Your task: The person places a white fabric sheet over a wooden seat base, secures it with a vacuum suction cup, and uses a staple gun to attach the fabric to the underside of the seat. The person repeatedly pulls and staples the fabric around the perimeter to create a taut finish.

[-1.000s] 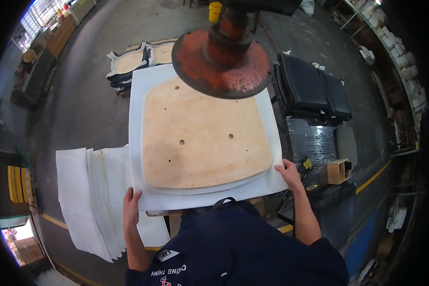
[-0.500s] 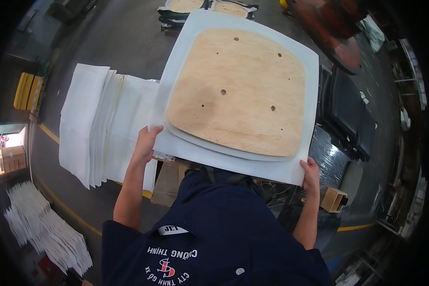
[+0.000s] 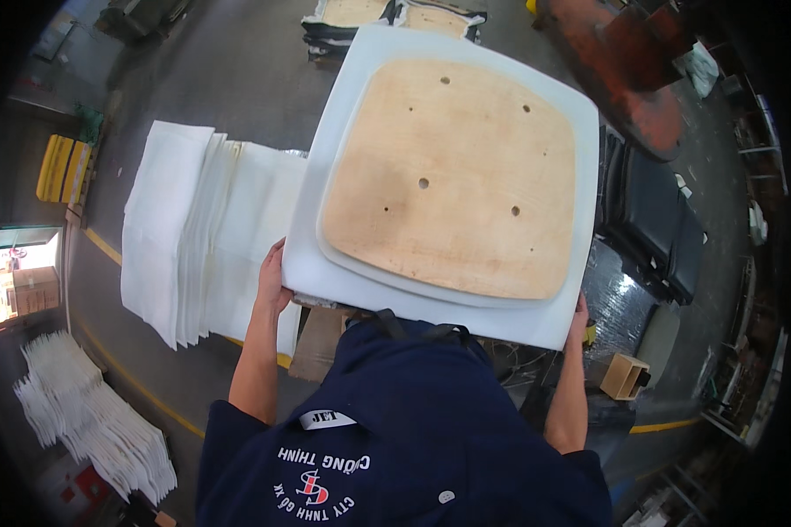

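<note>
Plywood panel (image 3: 466, 171) lies on layered white sheeting (image 3: 536, 323) just beyond the person's navy shirt (image 3: 404, 413). The left hand (image 3: 272, 277) and right hand (image 3: 578, 323) touch the sheeting's side edges near its closest corners; with fingers partly hidden, I cannot tell whether they grip. Farther out are stacked white sheets (image 3: 156, 215) on the left, black cushions (image 3: 646, 206) on the right, then fabric-edged boards (image 3: 435, 18).

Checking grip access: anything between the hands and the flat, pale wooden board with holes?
Yes: the margins of the white, square-cornered sheet and white, round-cornered pad under the board. The left hand and right hand are at the sheet's near corners; nothing else visible intervenes.
</note>
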{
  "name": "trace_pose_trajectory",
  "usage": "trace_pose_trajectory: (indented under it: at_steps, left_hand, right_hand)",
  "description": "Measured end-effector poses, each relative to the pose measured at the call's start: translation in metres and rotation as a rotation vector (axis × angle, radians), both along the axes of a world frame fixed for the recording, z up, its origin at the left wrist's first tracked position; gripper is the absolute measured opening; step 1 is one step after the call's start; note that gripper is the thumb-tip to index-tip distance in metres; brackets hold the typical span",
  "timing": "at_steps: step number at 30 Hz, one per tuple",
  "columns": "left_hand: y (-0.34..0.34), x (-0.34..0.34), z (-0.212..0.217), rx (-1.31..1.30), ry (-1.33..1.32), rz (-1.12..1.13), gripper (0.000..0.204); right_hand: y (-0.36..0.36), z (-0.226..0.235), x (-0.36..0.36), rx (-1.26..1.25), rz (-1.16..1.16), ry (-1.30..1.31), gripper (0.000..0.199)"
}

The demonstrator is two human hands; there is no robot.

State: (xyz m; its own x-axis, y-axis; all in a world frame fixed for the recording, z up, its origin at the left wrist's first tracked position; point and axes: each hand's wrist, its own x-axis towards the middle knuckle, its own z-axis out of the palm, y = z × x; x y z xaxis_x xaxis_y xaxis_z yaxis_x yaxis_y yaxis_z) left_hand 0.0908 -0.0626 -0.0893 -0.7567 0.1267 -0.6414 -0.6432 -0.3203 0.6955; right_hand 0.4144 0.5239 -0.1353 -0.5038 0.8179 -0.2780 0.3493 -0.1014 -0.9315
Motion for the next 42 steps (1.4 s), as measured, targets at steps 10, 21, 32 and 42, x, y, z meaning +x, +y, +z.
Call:
trace_pose_trajectory:
  at_steps: [10,21,32,42]
  left_hand:
    - [-0.003,-0.042,-0.006,-0.465,0.355,-0.466,0.028]
    - [0.007,-0.029,-0.063,-0.342,0.339,-0.278,0.055]
    - [0.022,-0.032,-0.04,-0.224,0.305,-0.274,0.049]
    - [-0.006,-0.092,-0.046,-0.555,0.425,-0.516,0.028]
  right_hand:
    - [-0.007,0.021,-0.028,0.451,0.168,-0.15,0.031]
    - [0.016,-0.001,-0.047,-0.306,-0.057,0.255,0.024]
    - [0.027,-0.016,-0.034,-0.417,-0.061,0.351,0.025]
    - [0.04,0.025,-0.084,0.053,0.188,-0.103,0.027]
